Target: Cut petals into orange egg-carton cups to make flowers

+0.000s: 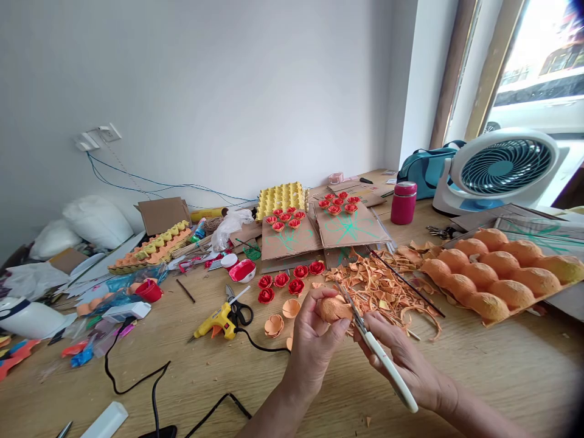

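Note:
Between the fingers and thumb of my left hand [314, 347] is an orange egg carton cup [332, 309]. My right hand [406, 359] grips white-handled scissors [385, 362], whose blades lie against the cup's right edge. How far the blades are parted is hard to see. Just beyond both hands spreads a heap of orange carton scraps [369, 280]. To the left of my left hand lie plain orange petal cups [274, 326] and several red-painted paper roses [281, 280].
A yellow glue gun [214, 322] and black scissors [240, 311] lie left, with a black cord trailing forward. An orange egg tray [506, 274] sits right. Cardboard panels [351, 228] with red roses stand behind, near a pink flask [404, 203] and a white fan [502, 170].

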`<state>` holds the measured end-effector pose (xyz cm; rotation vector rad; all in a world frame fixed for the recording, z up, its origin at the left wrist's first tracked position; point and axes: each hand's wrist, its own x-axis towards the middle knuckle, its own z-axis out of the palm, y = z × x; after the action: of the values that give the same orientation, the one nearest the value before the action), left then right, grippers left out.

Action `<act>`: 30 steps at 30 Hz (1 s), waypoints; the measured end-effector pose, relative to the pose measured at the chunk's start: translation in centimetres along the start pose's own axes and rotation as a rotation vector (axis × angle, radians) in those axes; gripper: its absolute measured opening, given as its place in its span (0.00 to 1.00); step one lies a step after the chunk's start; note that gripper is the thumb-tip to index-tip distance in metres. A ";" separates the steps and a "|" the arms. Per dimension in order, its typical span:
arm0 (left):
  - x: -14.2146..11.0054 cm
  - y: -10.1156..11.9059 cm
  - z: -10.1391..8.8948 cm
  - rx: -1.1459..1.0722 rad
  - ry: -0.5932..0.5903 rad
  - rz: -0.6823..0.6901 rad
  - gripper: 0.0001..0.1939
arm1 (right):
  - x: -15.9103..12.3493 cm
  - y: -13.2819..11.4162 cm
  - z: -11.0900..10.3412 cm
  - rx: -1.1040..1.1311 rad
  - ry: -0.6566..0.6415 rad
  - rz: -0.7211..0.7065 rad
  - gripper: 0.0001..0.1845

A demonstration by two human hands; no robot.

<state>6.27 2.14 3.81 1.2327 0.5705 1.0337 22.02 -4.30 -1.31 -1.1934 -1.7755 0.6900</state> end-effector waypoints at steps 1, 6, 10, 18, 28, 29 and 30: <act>0.0 0.1 0.0 -0.005 0.005 0.000 0.17 | 0.0 0.0 0.0 0.002 0.001 0.003 0.27; 0.0 0.3 0.0 -0.031 0.009 0.017 0.17 | 0.0 0.1 -0.1 -0.012 0.010 0.004 0.28; 0.0 0.3 -0.1 -0.039 0.002 0.016 0.17 | -0.1 -0.1 -0.2 -0.012 0.005 0.009 0.28; 0.1 0.3 -0.3 -0.047 -0.009 0.028 0.18 | -0.2 -0.1 0.1 0.002 -0.001 0.048 0.30; 0.2 0.1 -0.6 -0.059 0.014 0.045 0.18 | -0.1 0.0 0.1 -0.005 0.007 0.048 0.29; 0.2 0.1 -0.6 -0.053 0.012 0.046 0.18 | -0.2 0.1 0.1 -0.007 0.009 0.046 0.29; 0.3 0.1 -0.7 -0.047 0.011 0.047 0.18 | -0.2 0.1 0.1 -0.010 0.012 0.042 0.28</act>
<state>5.80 2.71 3.79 1.2042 0.5254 1.0884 22.02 -4.44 -1.51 -1.2425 -1.7494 0.6980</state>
